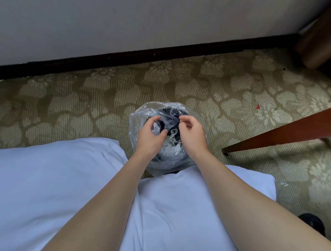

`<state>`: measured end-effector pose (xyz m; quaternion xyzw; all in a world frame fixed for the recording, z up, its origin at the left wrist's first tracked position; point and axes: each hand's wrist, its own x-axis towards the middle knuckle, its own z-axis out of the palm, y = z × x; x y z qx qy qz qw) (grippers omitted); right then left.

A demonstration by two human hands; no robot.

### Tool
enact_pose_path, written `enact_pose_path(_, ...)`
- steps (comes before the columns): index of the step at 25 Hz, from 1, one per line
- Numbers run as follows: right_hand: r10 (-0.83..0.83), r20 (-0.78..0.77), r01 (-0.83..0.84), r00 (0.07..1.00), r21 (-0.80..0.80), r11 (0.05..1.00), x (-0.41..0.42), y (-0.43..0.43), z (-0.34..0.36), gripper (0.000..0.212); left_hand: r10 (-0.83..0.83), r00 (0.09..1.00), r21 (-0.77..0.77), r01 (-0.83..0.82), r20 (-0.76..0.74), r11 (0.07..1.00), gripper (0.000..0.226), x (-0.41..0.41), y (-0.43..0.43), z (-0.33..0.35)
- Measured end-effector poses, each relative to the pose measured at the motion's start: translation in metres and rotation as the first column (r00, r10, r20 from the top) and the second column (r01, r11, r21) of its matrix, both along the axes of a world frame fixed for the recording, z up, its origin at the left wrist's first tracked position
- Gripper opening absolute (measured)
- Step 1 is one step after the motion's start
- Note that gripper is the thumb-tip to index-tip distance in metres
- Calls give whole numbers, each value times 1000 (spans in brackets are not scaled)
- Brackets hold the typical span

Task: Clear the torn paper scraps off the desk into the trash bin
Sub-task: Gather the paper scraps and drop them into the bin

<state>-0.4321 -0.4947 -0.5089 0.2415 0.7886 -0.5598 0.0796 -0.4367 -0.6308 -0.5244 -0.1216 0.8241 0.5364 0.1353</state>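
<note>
place: hotel-like bedroom | evidence: patterned carpet [85, 102], white bedding [50, 185], dark baseboard [139, 56], wooden furniture leg [283, 134]

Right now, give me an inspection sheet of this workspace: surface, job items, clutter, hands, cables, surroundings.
Surface: patterned carpet; the desk top is out of view.
Job's things: trash bin with a clear liner stands on the carpet; torn paper scraps lie inside it.
Clutter: stray white scrap on the carpet at right; red speck.
Hands: left hand over the bin, fingers loosely curved, nothing seen in it; right hand over the bin, fingertips drawn together, contents unclear.
Cables: nothing seen.
Surroundings: white wall, dark baseboard, wooden furniture edge, white fabric.
</note>
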Motion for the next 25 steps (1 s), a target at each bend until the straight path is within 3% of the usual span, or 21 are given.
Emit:
enact_pose_path(11,89,-51,-89,995,-4,996,36,2,59,33,-199,968,-154,175,-151,972,45,30,-3,57)
enact_pose_path(17,115,-88,-113,989,31,993,76,12,108,36,-451,871,-406,348,-192,845,48,57,-4,99)
enact_pose_path(25,121,-193,-88,974,171,981,140,39,197,37,-562,756,-450,396,-335,801,46,97,20,183)
